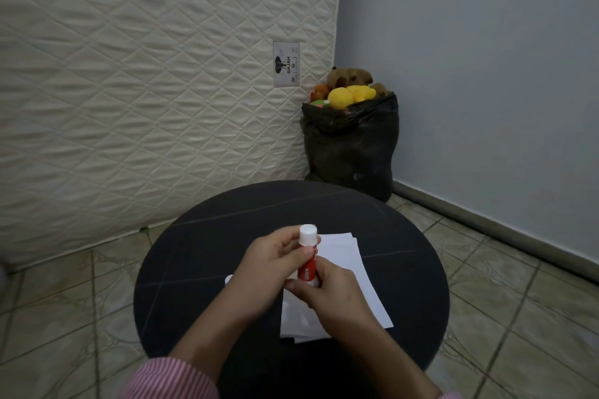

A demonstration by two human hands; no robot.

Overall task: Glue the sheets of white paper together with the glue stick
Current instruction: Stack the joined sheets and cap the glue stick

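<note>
A red glue stick (307, 266) with a white cap on top stands upright above the round black table (201, 256). My left hand (275, 264) grips its upper body just under the cap. My right hand (330, 293) pinches its white base from the right. Under both hands lie sheets of white paper (343, 259), stacked slightly askew and partly hidden by my right hand and wrist. A small white object (228, 279) peeks out left of my left hand; what it is cannot be told.
An upright quilted mattress (146, 91) leans behind the table. A black bag full of plush toys (351, 146) stands in the corner by the grey wall (486, 74). Tiled floor (518, 301) surrounds the table.
</note>
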